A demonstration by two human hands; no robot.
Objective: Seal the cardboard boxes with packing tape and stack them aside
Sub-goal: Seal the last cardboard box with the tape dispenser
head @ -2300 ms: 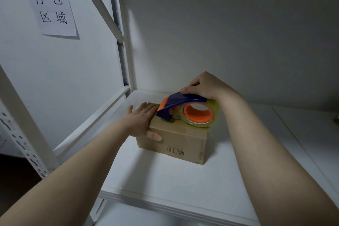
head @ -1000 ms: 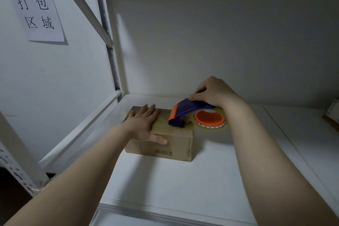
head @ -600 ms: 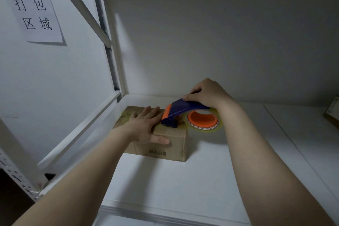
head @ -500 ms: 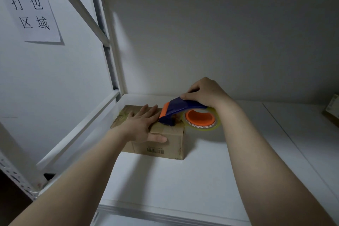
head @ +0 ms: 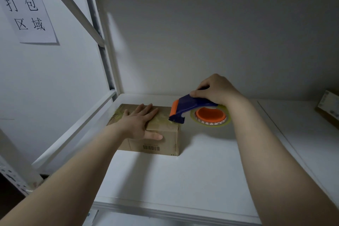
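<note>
A small brown cardboard box (head: pixel 166 140) with a barcode on its front sits on the white shelf (head: pixel 183 174), its top covered in clear tape. My left hand (head: pixel 139 124) lies flat on the box top with straight fingers, the thumb down the front face. My right hand (head: pixel 213 89) grips the blue handle of a tape dispenser (head: pixel 189 108) with an orange roller and orange core. The dispenser's blade end touches the right top edge of the box, and the tape roll (head: pixel 210 116) hangs off to the right of the box.
Another cardboard box (head: pixel 328 107) shows partly at the right edge of the shelf. A white rack post (head: pixel 102 57) and a diagonal brace rise at the left. A paper sign (head: pixel 27 5) hangs on the left wall. The back wall stands close behind.
The dispenser has travelled rightward along the box top to its right edge. The left hand stays flat on the box. The view has shifted slightly.
</note>
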